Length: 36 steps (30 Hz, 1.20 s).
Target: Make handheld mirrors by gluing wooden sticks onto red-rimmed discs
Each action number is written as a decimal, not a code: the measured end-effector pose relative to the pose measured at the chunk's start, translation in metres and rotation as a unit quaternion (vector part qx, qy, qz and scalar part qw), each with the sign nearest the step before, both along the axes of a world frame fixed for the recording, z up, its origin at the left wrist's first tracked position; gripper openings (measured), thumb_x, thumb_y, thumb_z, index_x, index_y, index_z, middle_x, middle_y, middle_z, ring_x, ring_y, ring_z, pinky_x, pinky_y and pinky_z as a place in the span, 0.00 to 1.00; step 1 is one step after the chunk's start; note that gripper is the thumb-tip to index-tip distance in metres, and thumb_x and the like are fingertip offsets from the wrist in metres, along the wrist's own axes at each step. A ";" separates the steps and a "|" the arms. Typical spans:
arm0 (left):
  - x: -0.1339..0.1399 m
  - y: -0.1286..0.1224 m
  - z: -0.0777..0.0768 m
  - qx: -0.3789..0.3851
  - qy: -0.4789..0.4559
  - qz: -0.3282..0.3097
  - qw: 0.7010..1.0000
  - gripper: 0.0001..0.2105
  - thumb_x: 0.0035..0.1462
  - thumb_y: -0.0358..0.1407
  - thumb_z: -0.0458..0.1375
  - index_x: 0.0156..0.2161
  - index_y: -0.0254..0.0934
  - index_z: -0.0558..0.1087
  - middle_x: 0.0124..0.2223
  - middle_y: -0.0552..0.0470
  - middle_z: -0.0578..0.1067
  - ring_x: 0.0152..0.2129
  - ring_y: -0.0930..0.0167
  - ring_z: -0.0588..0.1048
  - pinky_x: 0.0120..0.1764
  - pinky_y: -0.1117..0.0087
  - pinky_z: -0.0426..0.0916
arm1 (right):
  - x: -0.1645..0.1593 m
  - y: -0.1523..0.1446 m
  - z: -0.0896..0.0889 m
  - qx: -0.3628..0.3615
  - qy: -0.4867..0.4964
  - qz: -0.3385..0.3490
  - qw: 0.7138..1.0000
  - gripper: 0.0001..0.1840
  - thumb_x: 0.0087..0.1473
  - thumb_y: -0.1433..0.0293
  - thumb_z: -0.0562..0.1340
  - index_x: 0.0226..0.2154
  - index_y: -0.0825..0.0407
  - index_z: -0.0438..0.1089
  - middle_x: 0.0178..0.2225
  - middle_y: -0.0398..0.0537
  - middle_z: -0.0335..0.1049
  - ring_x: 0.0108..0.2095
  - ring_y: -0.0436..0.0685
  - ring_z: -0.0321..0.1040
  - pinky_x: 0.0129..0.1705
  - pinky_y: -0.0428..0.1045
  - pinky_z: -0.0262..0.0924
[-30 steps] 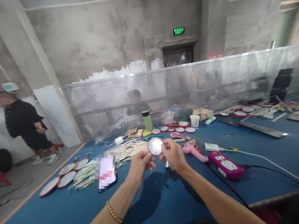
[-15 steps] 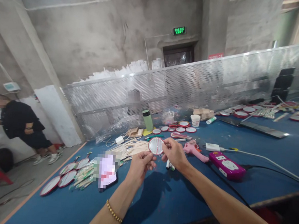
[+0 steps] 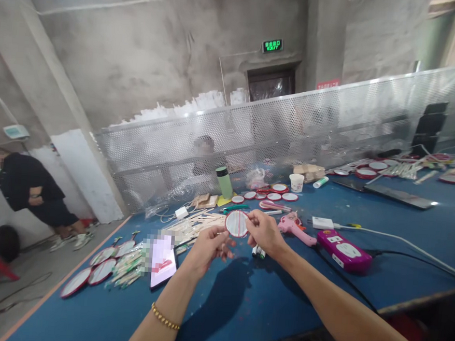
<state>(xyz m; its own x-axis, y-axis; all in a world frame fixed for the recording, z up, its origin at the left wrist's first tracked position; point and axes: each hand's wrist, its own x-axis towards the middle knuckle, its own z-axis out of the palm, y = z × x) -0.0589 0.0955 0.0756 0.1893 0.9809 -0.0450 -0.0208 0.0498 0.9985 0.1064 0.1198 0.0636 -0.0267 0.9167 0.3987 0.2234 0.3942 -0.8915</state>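
Note:
A small round disc (image 3: 236,223) with a red rim and a pale face crossed by thin reddish lines is held up over the table. My right hand (image 3: 264,231) pinches its right edge between thumb and fingers. My left hand (image 3: 209,247) is at the lower left edge, its thumb by the rim and its fingers loosely bent and apart; whether the thumb touches cannot be made out. Behind the disc lie thin pale wooden sticks (image 3: 204,222). Marker pens (image 3: 259,252) lie below my right hand, and a pink glue gun (image 3: 297,230) is to its right.
A phone (image 3: 164,265), more red-rimmed discs (image 3: 102,272) and bagged sticks (image 3: 129,267) lie left on the blue table (image 3: 96,320). A green bottle (image 3: 224,183) and white cup (image 3: 296,183) stand behind. A purple power strip (image 3: 344,250) trails cables at right. A person (image 3: 31,188) stands far left.
My left hand has shifted slightly left and its fingers have loosened from the disc's edge. My right hand keeps the disc almost in place. The person at left has moved slightly.

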 end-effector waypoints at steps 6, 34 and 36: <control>0.002 0.001 -0.005 0.030 0.007 -0.005 1.000 0.20 0.38 0.46 0.69 0.28 0.32 0.68 0.25 0.51 0.76 0.14 0.73 0.74 0.16 0.77 0.62 | 0.001 0.003 0.000 -0.036 0.028 0.035 0.998 0.05 0.49 0.67 0.55 0.25 0.50 0.61 0.09 0.34 0.62 0.10 0.51 0.65 0.11 0.41 0.54; -0.009 0.009 -0.010 0.128 0.181 0.038 0.974 0.10 0.51 0.36 0.58 0.22 0.39 0.66 0.13 0.56 0.69 0.08 0.70 0.69 0.12 0.75 0.57 | 0.002 0.002 -0.010 0.006 -0.094 0.122 0.988 0.09 0.56 0.66 0.54 0.31 0.51 0.68 0.10 0.34 0.61 0.10 0.48 0.62 0.15 0.40 0.55; -0.008 0.007 -0.009 0.140 0.201 0.062 0.967 0.10 0.52 0.34 0.57 0.21 0.40 0.66 0.12 0.56 0.68 0.07 0.69 0.69 0.12 0.74 0.58 | 0.000 0.002 -0.011 0.000 -0.100 0.125 0.987 0.09 0.56 0.66 0.54 0.32 0.51 0.69 0.11 0.34 0.62 0.11 0.49 0.63 0.16 0.41 0.56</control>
<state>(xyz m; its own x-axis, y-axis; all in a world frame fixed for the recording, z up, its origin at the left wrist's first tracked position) -0.0669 0.1026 0.0666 0.0919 0.9793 0.1805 0.3842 -0.2021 0.9009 0.1067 0.1221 0.0528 -0.3305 0.8713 0.3627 0.2907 0.4596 -0.8392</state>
